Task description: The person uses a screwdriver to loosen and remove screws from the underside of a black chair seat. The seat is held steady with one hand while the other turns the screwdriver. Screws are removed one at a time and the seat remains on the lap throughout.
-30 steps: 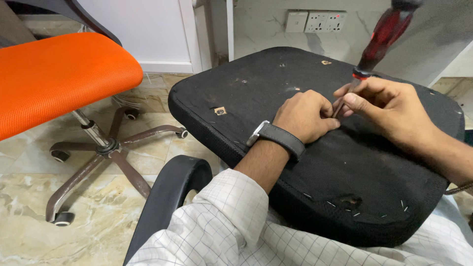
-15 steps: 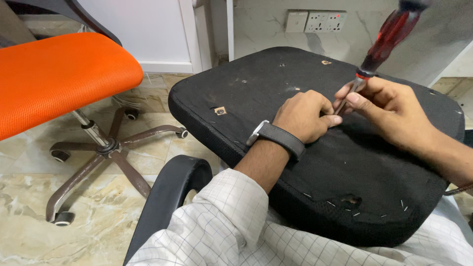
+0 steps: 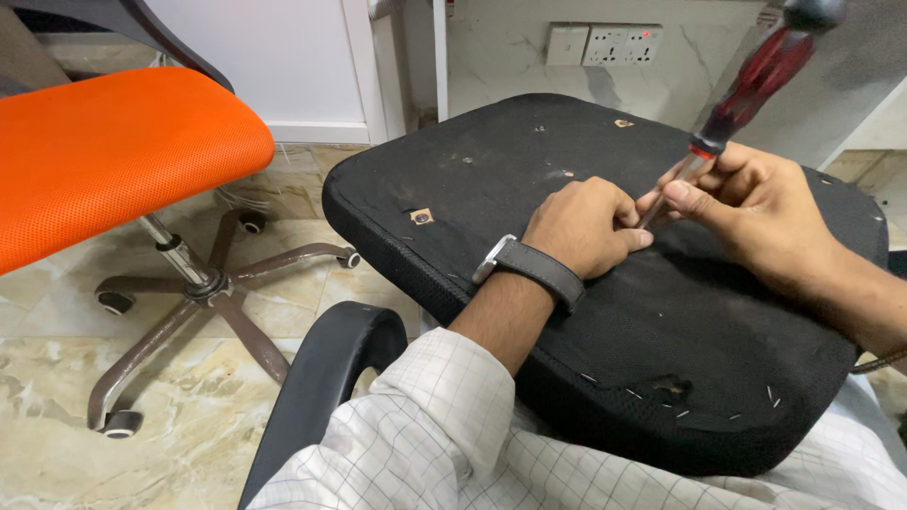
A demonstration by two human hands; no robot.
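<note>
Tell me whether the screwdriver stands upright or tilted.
Tilted: the screwdriver leans with its red handle up and right, its tip low between the left hand and right hand.

Two hands are showing: the left hand [image 3: 584, 225] and the right hand [image 3: 756, 210]. One screwdriver [image 3: 746, 90] is standing in the right hand. One black cushion [image 3: 529, 161] is lying across the lap. One watch [image 3: 529, 267] is sitting on the left wrist. One orange chair [image 3: 113, 151] is standing on the floor, three of its casters showing. One armrest [image 3: 326, 373] is showing below. Two socket plates [image 3: 605, 42] are hanging on the wall.
</note>
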